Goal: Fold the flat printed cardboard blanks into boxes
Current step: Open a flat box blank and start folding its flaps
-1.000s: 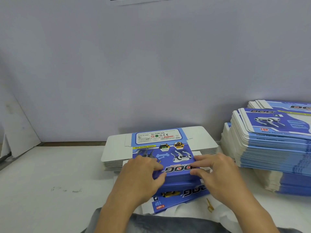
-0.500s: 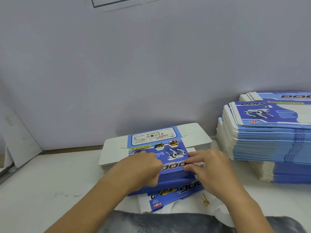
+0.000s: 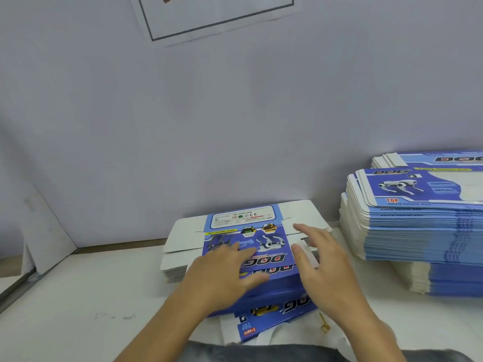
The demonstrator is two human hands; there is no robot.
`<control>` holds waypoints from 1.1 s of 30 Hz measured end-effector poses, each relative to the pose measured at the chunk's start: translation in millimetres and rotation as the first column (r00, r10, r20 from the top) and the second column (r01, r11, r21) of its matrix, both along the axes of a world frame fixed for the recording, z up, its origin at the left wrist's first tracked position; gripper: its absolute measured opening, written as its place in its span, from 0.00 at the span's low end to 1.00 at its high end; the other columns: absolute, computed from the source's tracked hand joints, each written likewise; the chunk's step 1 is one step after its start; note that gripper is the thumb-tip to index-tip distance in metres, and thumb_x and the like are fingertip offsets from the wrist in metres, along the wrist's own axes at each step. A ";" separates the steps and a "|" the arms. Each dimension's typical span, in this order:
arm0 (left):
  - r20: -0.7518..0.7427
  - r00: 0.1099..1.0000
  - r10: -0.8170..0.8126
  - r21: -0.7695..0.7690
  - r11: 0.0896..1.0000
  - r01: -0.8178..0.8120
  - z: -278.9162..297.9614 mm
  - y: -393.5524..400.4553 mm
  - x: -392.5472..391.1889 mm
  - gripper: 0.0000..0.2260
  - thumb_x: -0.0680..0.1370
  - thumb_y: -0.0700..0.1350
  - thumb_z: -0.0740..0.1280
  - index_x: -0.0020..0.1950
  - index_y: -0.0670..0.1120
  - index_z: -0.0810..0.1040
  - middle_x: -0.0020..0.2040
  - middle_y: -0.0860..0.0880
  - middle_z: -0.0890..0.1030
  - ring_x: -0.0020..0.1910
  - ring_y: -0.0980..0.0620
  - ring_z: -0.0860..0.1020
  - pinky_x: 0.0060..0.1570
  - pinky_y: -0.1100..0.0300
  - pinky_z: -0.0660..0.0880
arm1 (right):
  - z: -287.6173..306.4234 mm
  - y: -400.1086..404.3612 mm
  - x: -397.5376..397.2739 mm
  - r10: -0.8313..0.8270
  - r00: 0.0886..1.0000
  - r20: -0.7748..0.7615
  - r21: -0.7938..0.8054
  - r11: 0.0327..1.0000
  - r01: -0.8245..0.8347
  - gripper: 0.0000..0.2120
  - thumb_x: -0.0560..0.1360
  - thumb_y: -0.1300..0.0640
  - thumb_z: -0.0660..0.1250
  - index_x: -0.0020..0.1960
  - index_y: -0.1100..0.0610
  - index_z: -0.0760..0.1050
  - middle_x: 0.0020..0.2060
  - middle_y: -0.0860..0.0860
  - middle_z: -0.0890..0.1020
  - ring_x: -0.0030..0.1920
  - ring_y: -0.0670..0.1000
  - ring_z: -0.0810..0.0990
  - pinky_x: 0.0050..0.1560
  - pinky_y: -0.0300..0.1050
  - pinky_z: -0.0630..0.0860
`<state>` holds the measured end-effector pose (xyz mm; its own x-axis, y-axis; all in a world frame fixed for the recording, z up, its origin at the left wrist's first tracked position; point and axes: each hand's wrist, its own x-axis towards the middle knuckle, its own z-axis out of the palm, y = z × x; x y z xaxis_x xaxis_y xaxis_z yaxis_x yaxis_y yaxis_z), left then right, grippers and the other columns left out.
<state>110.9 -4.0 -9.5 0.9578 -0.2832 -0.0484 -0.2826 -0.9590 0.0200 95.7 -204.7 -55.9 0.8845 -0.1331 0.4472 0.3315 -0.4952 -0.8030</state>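
Observation:
A blue printed blank with a robot dog and the word DOG [image 3: 264, 246] lies on top of a low pile of flat blanks [image 3: 180, 244] in front of me. My left hand [image 3: 222, 275] rests flat on its near left part, fingers spread. Over the blank's right edge my right hand [image 3: 321, 259] hovers or lightly touches, fingers straight and spread. Another blue blank [image 3: 277, 313] lies under the near edge, toward me.
A tall stack of blue and white blanks [image 3: 418, 218] stands at the right on the white table [image 3: 78, 296]. The grey wall [image 3: 235, 126] is close behind. A white board [image 3: 44, 231] leans at the left. A small yellow scrap [image 3: 324, 325] lies by my right wrist.
Both hands have opened up and spread over the top blank. The right hand has slid to the right edge. My view has tilted upward.

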 end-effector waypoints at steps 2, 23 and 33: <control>0.037 0.997 -0.070 0.129 0.989 0.065 -1.8 1.8 -3.4 0.31 0.77 0.72 0.51 0.78 0.63 0.57 0.78 0.55 0.65 0.74 0.51 0.66 0.66 0.52 0.69 | -1.6 0.1 0.8 0.001 1.000 0.008 0.005 1.000 -0.001 0.16 0.82 0.52 0.62 0.69 0.42 0.71 0.64 0.39 0.74 0.64 0.43 0.72 0.52 0.25 0.70; 0.581 0.526 0.621 -0.813 0.417 0.407 79.0 -0.2 -62.5 0.13 0.85 0.50 0.56 0.44 0.45 0.70 0.37 0.56 0.77 0.35 0.63 0.78 0.26 0.75 0.68 | 37.5 19.6 -12.5 -0.028 0.995 0.097 0.377 0.926 -0.011 0.17 0.82 0.54 0.63 0.67 0.38 0.66 0.63 0.39 0.75 0.64 0.41 0.73 0.58 0.41 0.74; 0.030 0.936 0.352 -0.958 -0.257 0.128 39.3 -9.5 -50.1 0.24 0.68 0.64 0.63 0.62 0.59 0.77 0.52 0.52 0.84 0.51 0.52 0.84 0.31 0.62 0.80 | 67.0 -3.4 -30.0 0.300 0.938 0.175 0.502 0.792 -0.348 0.08 0.77 0.40 0.65 0.54 0.40 0.77 0.45 0.43 0.85 0.45 0.45 0.87 0.37 0.42 0.83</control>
